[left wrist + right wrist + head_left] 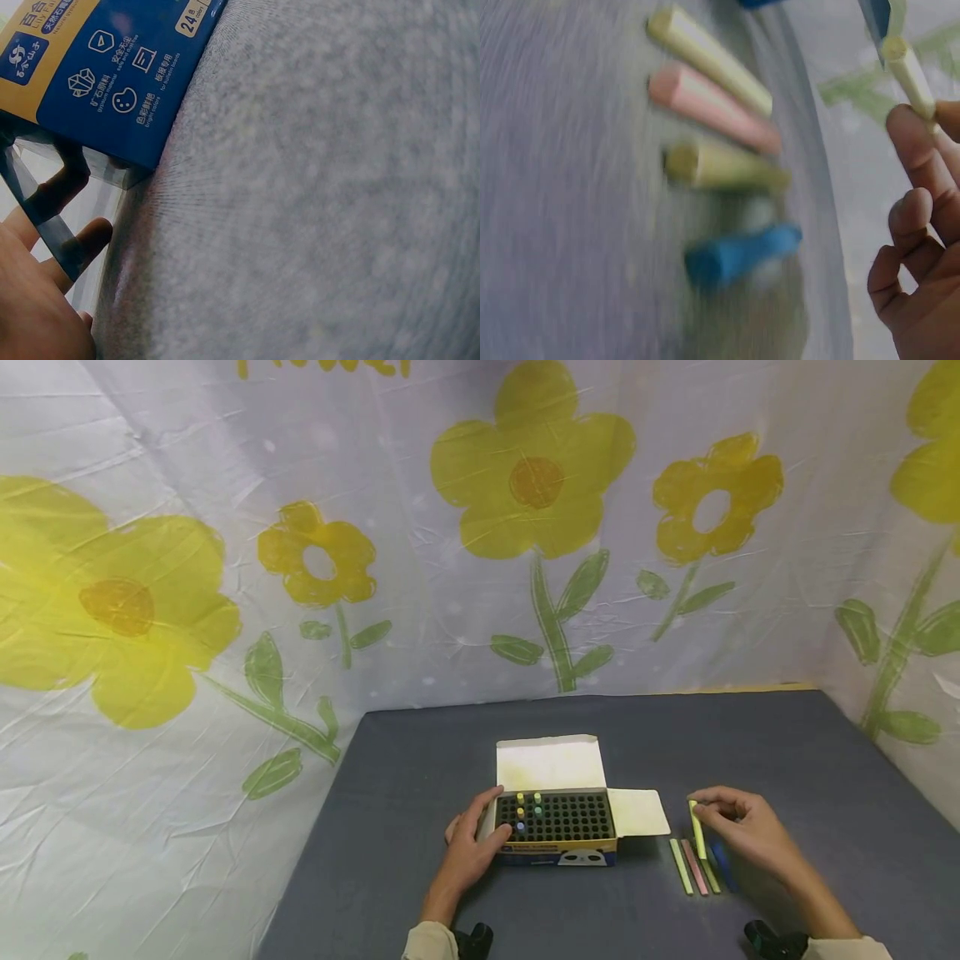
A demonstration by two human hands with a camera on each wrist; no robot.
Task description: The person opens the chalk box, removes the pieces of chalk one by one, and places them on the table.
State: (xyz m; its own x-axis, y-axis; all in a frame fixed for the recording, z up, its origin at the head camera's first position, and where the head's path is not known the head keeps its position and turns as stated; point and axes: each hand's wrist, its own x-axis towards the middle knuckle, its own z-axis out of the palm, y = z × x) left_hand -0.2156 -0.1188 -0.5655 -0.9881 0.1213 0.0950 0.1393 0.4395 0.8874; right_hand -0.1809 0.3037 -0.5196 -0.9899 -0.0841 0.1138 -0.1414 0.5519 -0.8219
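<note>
An open cardboard chalk box (555,852), blue and yellow with a panda face, stands on the table. Inside, a black holder (573,817) full of holes has several chalks upright at its left end. My left hand (471,853) holds the box's left end, thumb at the front corner and index finger at the back. Between thumb and fingertips my right hand (753,831) pinches a yellow chalk (911,71), raised and nearly upright. Below it lie a pale yellow chalk (712,60), a pink chalk (716,109), an olive-yellow chalk (731,166) and a blue chalk (742,255).
The box's lid (551,764) is folded back and a side flap (637,812) sticks out to the right, towards the loose chalks. Dark cloth covers the table (360,877). Behind it hangs a white sheet (420,635) with painted yellow flowers.
</note>
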